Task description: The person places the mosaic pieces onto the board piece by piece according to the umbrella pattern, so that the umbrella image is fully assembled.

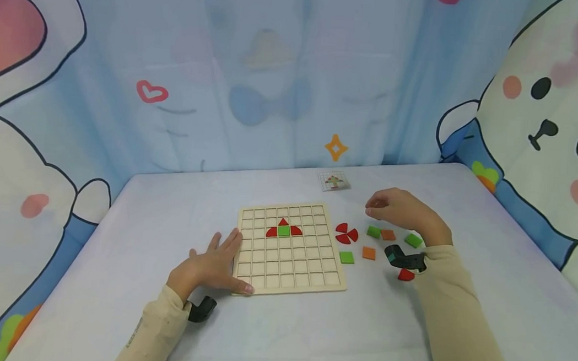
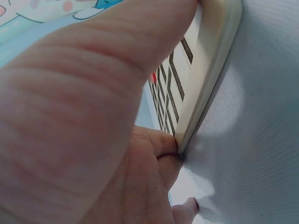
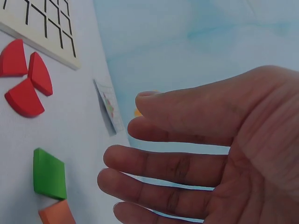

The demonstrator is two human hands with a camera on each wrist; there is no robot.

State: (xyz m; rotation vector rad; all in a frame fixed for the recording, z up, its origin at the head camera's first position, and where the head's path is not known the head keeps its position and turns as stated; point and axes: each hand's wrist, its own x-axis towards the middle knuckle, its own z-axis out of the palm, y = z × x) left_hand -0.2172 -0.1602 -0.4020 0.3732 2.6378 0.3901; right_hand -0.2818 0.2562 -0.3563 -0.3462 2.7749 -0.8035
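A wooden grid board (image 1: 300, 280) lies on the table. In its upper half sit a green square (image 1: 283, 231), a red triangle (image 1: 283, 222) above it and red quarter-circles on both sides. My left hand (image 1: 211, 267) rests spread at the board's left edge, thumb at the near corner; in the left wrist view its fingers (image 2: 161, 142) touch the rim. My right hand (image 1: 400, 210) hovers over the table right of the board, fingers loosely bent, holding nothing. Nearest below it are a green square (image 1: 373, 231) and an orange square (image 1: 388, 234).
Three red quarter-circle pieces (image 3: 25, 99) lie together by the board's right edge. More green squares (image 1: 346, 257), an orange square (image 1: 369, 253) and a red piece (image 1: 406, 275) are scattered on the right. A picture card (image 1: 334, 180) lies behind the board, before the curtain (image 1: 281, 141).
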